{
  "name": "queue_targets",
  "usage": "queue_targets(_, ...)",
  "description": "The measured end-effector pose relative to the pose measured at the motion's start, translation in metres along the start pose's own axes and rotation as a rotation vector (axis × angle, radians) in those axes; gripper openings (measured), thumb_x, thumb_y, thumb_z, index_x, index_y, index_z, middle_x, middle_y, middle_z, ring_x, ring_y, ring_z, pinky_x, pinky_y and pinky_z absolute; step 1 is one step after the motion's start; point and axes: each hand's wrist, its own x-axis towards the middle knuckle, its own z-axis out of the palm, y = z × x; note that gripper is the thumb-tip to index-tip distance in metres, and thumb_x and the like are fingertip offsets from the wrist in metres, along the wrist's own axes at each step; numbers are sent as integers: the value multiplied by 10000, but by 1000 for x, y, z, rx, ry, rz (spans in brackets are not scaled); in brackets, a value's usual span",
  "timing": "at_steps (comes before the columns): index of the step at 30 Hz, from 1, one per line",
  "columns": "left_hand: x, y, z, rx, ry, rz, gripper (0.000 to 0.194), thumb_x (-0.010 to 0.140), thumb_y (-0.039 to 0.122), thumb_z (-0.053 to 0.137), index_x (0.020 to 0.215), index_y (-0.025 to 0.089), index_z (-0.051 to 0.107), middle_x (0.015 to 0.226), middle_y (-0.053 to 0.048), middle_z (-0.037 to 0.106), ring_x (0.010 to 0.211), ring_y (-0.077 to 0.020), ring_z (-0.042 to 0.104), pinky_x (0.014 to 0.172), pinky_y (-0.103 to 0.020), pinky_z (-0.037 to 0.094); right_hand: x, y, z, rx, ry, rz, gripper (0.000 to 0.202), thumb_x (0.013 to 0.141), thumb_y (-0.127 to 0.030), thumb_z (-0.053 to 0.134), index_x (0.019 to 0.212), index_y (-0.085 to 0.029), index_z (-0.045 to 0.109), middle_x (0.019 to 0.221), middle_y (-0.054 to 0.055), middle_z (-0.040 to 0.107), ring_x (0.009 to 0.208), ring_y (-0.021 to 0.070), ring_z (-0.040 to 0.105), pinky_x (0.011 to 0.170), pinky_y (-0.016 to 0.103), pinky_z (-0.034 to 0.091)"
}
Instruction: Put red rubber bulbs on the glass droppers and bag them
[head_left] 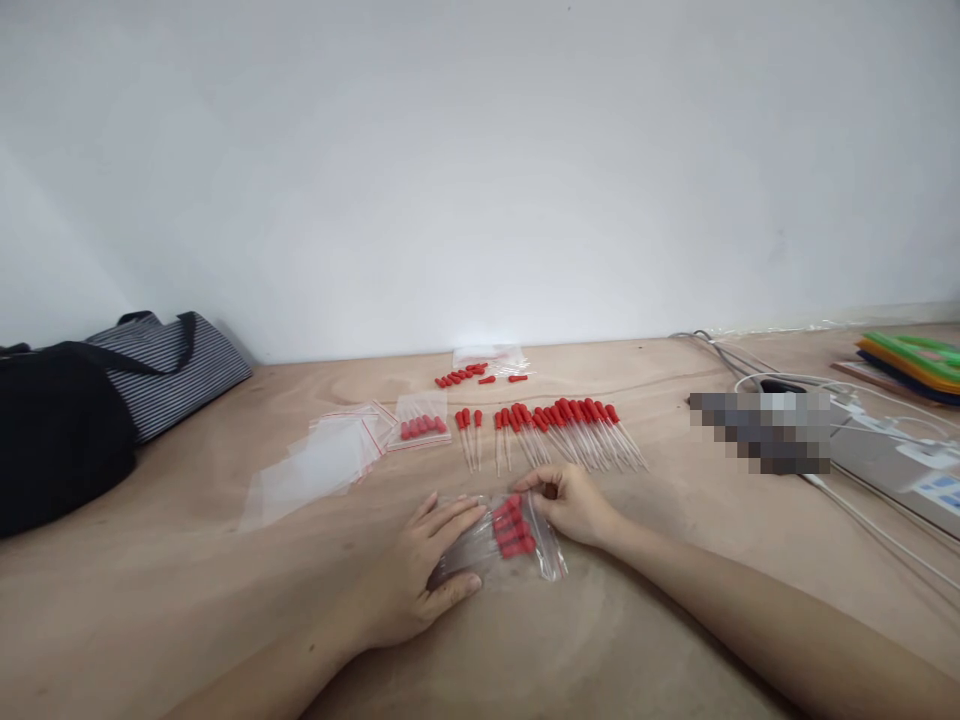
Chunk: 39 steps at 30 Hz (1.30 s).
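Observation:
A clear zip bag (549,552) lies on the table in front of me, with several red-bulbed glass droppers (514,527) inside. My left hand (420,570) rests on the bag's left part, fingers stretched out and apart. At the upper right corner, near the zip edge, my right hand (574,505) pinches the bag between thumb and fingers. Just beyond, loose droppers (574,420) lie in a row, red bulbs pointing away from me. A filled bag (421,420) of droppers sits left of that row.
Flat zip bags (319,460) are fanned out on the left. More droppers (457,375) lie by the wall with another bag (480,354). A black bag (60,430) and a striped bag (180,370) stand far left. Cables (870,510), a laptop (892,465) and coloured folders (915,360) occupy the right.

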Motion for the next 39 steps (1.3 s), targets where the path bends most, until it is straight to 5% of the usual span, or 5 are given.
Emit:
queue_targets(5,0,2,-1,5,-8,-21,537,806,395,470,1302,235,337,1335,-69,408,1241,-270,327,1022,-515,221,-2,-7,-4,-251,95,-11,127,642,-141,535,718,-179,629,623,-10,613,549,102,523,520,205,376)
queue_targets(10,0,3,-3,9,4,-24,540,800,410,476,1294,231,350,1325,-72,422,1234,-270,340,1027,-500,228,9,1,-36,-98,-219,-22,227,642,-92,500,836,-147,604,646,-10,601,501,75,487,462,172,359)
queue_targets(13,-1,1,-1,-2,14,-22,546,798,416,477,1296,232,349,1321,-70,428,1232,-272,341,1028,-500,226,24,1,-48,-169,-92,5,168,673,-136,516,802,-143,625,648,0,614,514,81,495,479,181,368)
queue_targets(29,-2,-3,1,-31,24,8,522,807,396,482,1294,256,357,1321,-68,428,1231,-269,344,1022,-508,237,134,-35,29,-488,107,285,202,705,-172,548,890,-103,590,946,184,620,889,268,590,691,323,448)
queue_targets(39,-2,-1,1,-7,-11,-29,530,811,414,465,1295,229,351,1334,-77,409,1245,-271,319,1020,-524,232,122,-42,-1,-250,274,134,184,726,-200,489,878,-121,555,791,67,619,744,152,582,637,237,434)
